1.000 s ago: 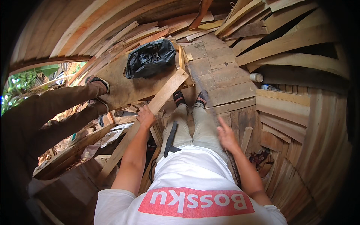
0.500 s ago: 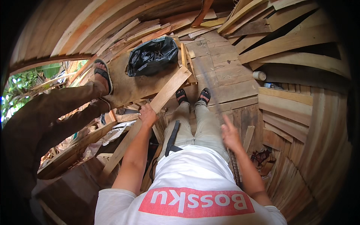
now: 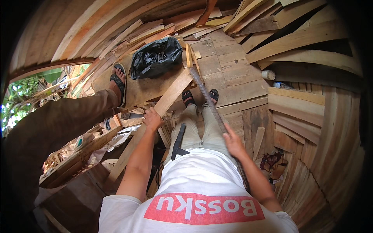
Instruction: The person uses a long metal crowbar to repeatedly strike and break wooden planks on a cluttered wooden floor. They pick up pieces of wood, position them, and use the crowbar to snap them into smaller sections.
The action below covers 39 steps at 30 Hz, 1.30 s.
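Note:
My left hand is closed round a long, flat wooden board that slants from the lower left up to the middle. In my right hand is a long dark rod with a ridged surface, like a steel bar. The rod's upper end meets the board's far end. Its lower part runs back past my wrist, alongside my right hip. A small wooden frame stands by the board's far end.
A black plastic bag sits on a wooden platform. Another person's sandalled foot rests beside it. Planks lean at the upper right, near a pale can. Scrap wood lies at the left.
The rod, blurred before, now rests with its end at the board's tip. My right hand has lowered a little. The other person's foot has stepped right, nearer the bag.

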### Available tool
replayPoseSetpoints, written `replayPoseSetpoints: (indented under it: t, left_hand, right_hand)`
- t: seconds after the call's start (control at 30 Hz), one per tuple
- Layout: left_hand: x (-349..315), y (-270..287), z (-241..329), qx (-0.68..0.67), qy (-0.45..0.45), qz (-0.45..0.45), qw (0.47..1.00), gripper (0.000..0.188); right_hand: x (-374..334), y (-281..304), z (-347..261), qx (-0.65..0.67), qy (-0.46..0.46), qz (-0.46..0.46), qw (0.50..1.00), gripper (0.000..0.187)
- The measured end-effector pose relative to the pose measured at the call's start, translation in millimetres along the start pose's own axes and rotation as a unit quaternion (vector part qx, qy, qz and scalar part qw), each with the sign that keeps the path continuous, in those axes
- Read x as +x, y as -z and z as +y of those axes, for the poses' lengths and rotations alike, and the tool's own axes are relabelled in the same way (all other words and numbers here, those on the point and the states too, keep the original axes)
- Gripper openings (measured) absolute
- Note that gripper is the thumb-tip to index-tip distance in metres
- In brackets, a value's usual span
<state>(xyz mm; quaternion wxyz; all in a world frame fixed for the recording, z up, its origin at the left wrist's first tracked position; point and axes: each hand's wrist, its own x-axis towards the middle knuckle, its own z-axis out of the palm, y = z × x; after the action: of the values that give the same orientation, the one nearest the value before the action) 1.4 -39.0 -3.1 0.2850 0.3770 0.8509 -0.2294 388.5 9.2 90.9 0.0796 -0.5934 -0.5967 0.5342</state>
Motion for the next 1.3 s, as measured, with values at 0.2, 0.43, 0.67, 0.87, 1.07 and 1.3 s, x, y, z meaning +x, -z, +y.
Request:
replayPoseSetpoints:
  t: [0.2, 0.43, 0.67, 0.87, 1.07, 1.3]
  left_hand:
    - [-3.8, -0.4, -6.0, -0.006, 0.009, 0.002, 1.000, 0.071]
    - [-5.2, 10.1, 2.7, -0.013, 0.011, -0.013, 1.000, 0.072]
    - [2.1, 21.7, -8.8, -0.065, -0.014, -0.065, 0.996, 0.068]
    - [21.4, 55.6, -41.6, -0.331, -0.118, -0.222, 0.909, 0.050]
    - [68.5, 27.0, -104.7, -0.398, -0.058, -0.297, 0.866, 0.036]
    - [83.5, 39.3, -91.2, -0.170, -0.191, -0.219, 0.942, 0.036]
  right_hand:
    - [-1.9, 29.7, -43.5, 0.075, -0.117, -0.073, 0.988, 0.047]
    - [19.1, 60.4, -37.8, 0.108, -0.099, 0.029, 0.989, 0.047]
    - [1.8, 43.2, -23.4, 0.019, -0.066, 0.016, 0.998, 0.047]
    - [-9.1, 37.3, -12.5, 0.033, -0.105, -0.018, 0.994, 0.044]
    - [-2.9, 42.5, -13.5, -0.015, -0.105, -0.005, 0.994, 0.041]
    - [2.3, 46.4, -10.7, -0.025, -0.114, 0.017, 0.993, 0.043]
